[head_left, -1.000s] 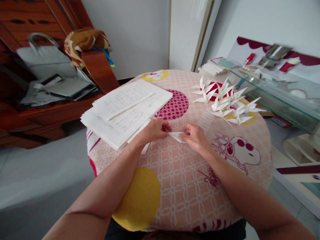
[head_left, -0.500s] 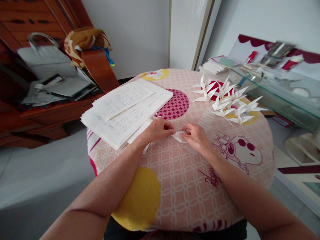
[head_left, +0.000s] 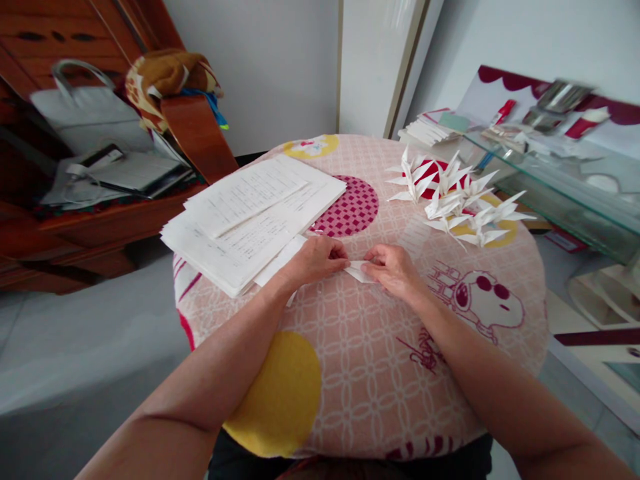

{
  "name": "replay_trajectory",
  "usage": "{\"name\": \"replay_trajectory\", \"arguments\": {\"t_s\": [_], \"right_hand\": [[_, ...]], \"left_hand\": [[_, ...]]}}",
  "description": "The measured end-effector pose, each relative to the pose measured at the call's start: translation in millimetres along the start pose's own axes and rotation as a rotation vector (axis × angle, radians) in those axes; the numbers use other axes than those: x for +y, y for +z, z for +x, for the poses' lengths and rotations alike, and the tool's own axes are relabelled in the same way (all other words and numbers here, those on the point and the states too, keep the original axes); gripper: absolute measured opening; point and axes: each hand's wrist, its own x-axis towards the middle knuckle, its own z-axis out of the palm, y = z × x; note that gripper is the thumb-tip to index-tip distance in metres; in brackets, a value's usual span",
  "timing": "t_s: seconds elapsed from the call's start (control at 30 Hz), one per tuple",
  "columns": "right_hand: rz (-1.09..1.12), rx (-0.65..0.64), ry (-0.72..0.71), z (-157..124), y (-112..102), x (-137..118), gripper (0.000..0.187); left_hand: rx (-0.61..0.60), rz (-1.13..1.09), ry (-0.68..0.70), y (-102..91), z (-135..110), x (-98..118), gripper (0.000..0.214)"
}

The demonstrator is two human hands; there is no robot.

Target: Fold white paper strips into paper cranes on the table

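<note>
A small folded piece of white paper [head_left: 359, 271] lies between my hands, low over the middle of the table. My left hand [head_left: 320, 258] pinches its left end, with the thumb and forefinger closed on it. The right end is pinched by my right hand [head_left: 393, 268]. Fingers cover both ends, so the folds there are hidden. Several white paper cranes [head_left: 453, 193] stand grouped at the far right of the table. Left of my hands is a stack of written paper sheets [head_left: 250, 220], and a loose white strip [head_left: 280, 261] sticks out beside it under my left wrist.
A patterned pink tablecloth [head_left: 360, 373] covers the round table. Along the right runs a glass shelf [head_left: 560, 193] with a metal container [head_left: 563, 100] and a red marker [head_left: 504, 112]. A wooden chair [head_left: 200, 137] with a cloth [head_left: 173, 83] stands at the left.
Both hands keep their pinch on the folded paper and have barely moved. Slightly more of the paper shows between the fingers. The camera view has shifted a little.
</note>
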Motion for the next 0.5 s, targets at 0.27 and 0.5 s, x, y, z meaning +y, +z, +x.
{"name": "replay_trajectory", "arguments": {"t_s": [0.27,0.5], "right_hand": [[0.087,-0.112,0.065,-7,-9,-12,0.028],[0.214,-0.135,0.081,-6,-10,-4,0.026]], "left_hand": [[0.021,0.047,-0.02,6.5,2,-2,0.015],[0.083,-0.185,-0.044,6.2,0,1,0.016]]}}
